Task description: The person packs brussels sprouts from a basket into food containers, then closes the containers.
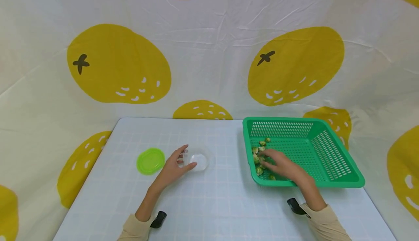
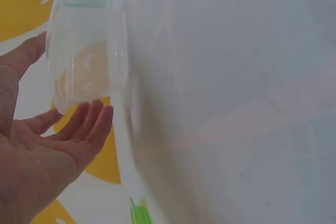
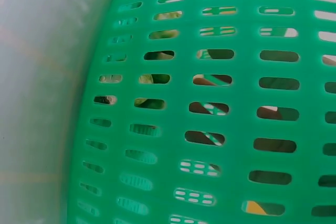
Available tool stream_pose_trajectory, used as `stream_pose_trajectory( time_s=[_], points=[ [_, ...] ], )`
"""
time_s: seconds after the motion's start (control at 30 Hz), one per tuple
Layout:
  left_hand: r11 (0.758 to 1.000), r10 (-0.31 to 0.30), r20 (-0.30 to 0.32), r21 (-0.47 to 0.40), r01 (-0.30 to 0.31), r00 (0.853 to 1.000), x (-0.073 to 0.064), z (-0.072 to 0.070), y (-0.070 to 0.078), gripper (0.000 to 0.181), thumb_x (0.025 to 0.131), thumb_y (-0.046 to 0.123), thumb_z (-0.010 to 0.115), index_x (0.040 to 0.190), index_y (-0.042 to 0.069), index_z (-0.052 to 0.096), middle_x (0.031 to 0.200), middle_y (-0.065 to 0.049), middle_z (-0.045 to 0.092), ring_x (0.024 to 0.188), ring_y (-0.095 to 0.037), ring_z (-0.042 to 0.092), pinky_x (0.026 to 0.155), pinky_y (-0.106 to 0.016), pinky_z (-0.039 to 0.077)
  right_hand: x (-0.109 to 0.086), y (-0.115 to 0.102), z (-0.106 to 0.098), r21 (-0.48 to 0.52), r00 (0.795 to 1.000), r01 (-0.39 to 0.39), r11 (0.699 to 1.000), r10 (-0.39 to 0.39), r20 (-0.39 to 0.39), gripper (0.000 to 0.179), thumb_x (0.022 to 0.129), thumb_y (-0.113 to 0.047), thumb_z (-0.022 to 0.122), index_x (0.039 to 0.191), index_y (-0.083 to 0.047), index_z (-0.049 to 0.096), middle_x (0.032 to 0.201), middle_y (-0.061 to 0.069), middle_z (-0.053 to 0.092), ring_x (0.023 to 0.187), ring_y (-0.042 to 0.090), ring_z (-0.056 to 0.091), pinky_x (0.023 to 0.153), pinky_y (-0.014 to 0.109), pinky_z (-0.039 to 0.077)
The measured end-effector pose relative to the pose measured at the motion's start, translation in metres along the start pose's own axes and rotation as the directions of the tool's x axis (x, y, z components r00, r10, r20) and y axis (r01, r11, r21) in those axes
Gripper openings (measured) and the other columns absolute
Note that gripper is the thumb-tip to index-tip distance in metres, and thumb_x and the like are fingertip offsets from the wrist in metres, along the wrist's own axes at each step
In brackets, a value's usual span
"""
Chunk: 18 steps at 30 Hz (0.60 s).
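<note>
My left hand (image 1: 171, 170) holds a clear plastic tub (image 1: 200, 161) near the middle of the table. In the left wrist view, the thumb lies at the tub's (image 2: 89, 51) rim and the fingers (image 2: 97, 129) bend along its opposite side. A round lime-green lid (image 1: 151, 161) lies left of that hand. Reaching into a green plastic basket (image 1: 306, 184), my right hand (image 1: 281, 165) has its fingertips among several small Brussels sprouts (image 1: 256, 159) along the left wall. I cannot tell whether it pinches one. The slotted basket wall (image 3: 247, 119) mostly hides this hand in the right wrist view.
The basket stands at the right of the table (image 1: 209, 212), its high rim around the right hand. A white cloth (image 1: 209, 52) with yellow fruit prints hangs behind the table. Black wrist cameras (image 1: 158, 219) sit at both sleeves.
</note>
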State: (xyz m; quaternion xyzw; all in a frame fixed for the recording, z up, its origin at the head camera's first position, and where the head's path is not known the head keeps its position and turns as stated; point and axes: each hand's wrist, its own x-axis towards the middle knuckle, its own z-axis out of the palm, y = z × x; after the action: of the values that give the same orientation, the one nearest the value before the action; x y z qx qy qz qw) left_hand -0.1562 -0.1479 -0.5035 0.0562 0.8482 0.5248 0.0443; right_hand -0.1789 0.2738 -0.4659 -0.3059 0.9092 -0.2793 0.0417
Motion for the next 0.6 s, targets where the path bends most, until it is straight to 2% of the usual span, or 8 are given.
stream_pose_trajectory(
  time_s=[0.23,0.47,0.6],
  points=[
    [1.0,-0.002,0.044,-0.017,0.003,0.999,0.0005,0.0021,0.0007,0.091,0.085,0.036,0.086,0.158,0.01,0.039,0.148,-0.017,0.05,0.127,-0.036,0.056,0.108,-0.051,0.047,-0.0009,0.0032,0.0031,-0.048,0.999,0.04,0.998,-0.04,-0.01,0.03,0.092,0.003,0.071,0.12,0.01,0.065,0.111,0.022,0.068,0.102,0.042,0.065,0.082,0.053,0.057],
    [0.999,-0.001,0.054,-0.039,0.003,0.999,0.0015,0.0032,-0.0017,0.091,0.085,0.036,0.087,0.158,0.012,0.039,0.149,-0.017,0.049,0.129,-0.036,0.055,0.108,-0.05,0.048,0.0006,0.0025,0.0009,-0.07,0.997,-0.054,0.996,0.057,0.043,0.026,0.095,0.001,0.07,0.12,0.007,0.066,0.115,0.02,0.066,0.106,0.041,0.064,0.086,0.052,0.056],
    [0.999,-0.003,0.056,-0.051,0.006,0.998,0.0017,0.0034,-0.0033,0.092,0.084,0.036,0.087,0.159,0.013,0.039,0.15,-0.016,0.048,0.132,-0.034,0.053,0.109,-0.049,0.048,0.0017,0.001,0.0006,-0.067,0.994,-0.083,0.994,0.087,0.062,0.024,0.096,0.0,0.069,0.12,0.005,0.067,0.117,0.02,0.065,0.107,0.042,0.063,0.087,0.053,0.056]
  ],
)
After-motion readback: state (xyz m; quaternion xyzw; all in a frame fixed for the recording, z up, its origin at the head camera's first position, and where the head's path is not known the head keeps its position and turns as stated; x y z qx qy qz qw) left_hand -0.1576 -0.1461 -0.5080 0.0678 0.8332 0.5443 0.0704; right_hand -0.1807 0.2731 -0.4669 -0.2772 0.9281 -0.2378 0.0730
